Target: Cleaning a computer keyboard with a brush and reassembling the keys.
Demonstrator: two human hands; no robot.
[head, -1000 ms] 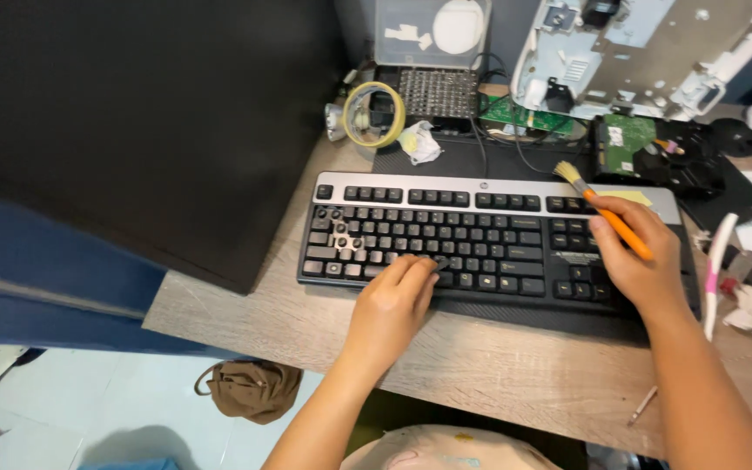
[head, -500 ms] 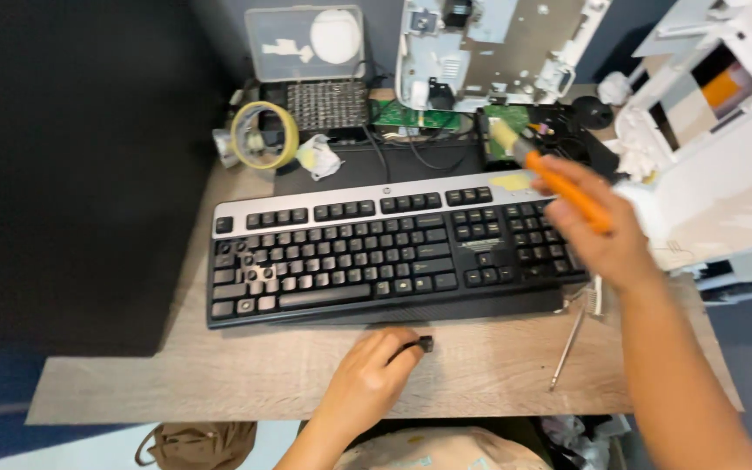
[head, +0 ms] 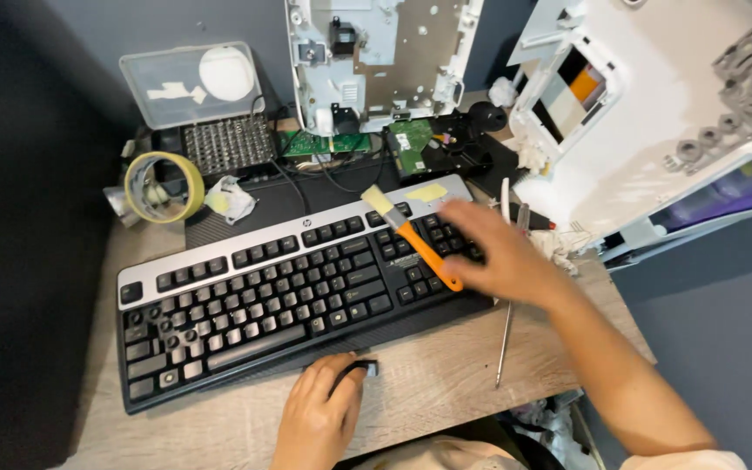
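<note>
One orange brush (head: 411, 237) in right hand (head: 502, 258), bristles up-left over keyboard (head: 280, 292)

Wooden desk (head: 446, 396) bears keyboard (head: 280, 292), tape roll (head: 164, 186), screwdriver (head: 506, 326).

Matt black plastic keyboard (head: 263, 300) on a wood-grain desk (head: 446, 392).

Electronics repair bench: circuit boards (head: 411, 146), dismantled printer chassis (head: 376, 57).
</note>
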